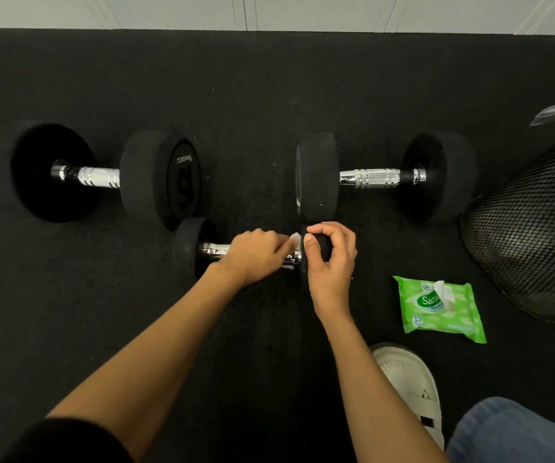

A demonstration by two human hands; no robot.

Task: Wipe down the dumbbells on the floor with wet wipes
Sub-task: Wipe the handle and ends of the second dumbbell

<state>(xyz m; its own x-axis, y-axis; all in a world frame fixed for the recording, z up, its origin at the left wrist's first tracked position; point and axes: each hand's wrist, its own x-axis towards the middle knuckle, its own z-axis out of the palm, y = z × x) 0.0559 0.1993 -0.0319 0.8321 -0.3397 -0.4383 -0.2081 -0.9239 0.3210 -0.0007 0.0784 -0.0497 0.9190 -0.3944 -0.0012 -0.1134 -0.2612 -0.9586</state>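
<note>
The small dumbbell (202, 250) lies crosswise on the black rubber floor (102, 329), nearest the person, its left head just in front of the near head of the large left dumbbell (109, 173). The left hand (256, 255) is closed over the chrome handle, pressing a white wet wipe (295, 238) against the bar close to the right head; a corner of the wipe pokes out past the fingertips. The right hand (331, 262) is clamped around that right head, thumb on the near face and fingers curled over the top, and sits just below the inner head of the large right dumbbell (383, 177). The two large dumbbells lie in a line farther back, with a bare strip of floor between their inner heads. A green wipes pack (443, 310), one sheet sticking up from its opening, lies to the right of the right hand, clear of it. A black mesh bin (533, 242) crowds the right edge beside the right dumbbell's outer head. A white sandal (409, 379) and a denim-clad knee (516, 432) sit at lower right. The floor ends at a white wall (269, 11) at the far side.
</note>
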